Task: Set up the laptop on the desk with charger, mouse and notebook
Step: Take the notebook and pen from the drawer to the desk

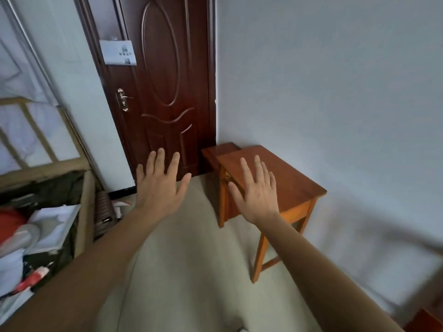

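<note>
A small orange-brown wooden desk [294,180] stands against the pale wall at centre right, its top bare. My left hand [159,185] is stretched out in front of me, palm down, fingers spread, holding nothing, to the left of the desk and over the floor. My right hand [257,192] is also flat with fingers spread and empty, held in the air in front of the desk's near left corner. No laptop, charger, mouse or notebook is in view.
A dark red closed door [167,87] stands behind the desk's left side. A wooden bed frame [84,212] with clothes, papers and a red item fills the left edge. A ribbed brown object [103,214] stands beside it. Beige floor [191,271] lies between bed and desk.
</note>
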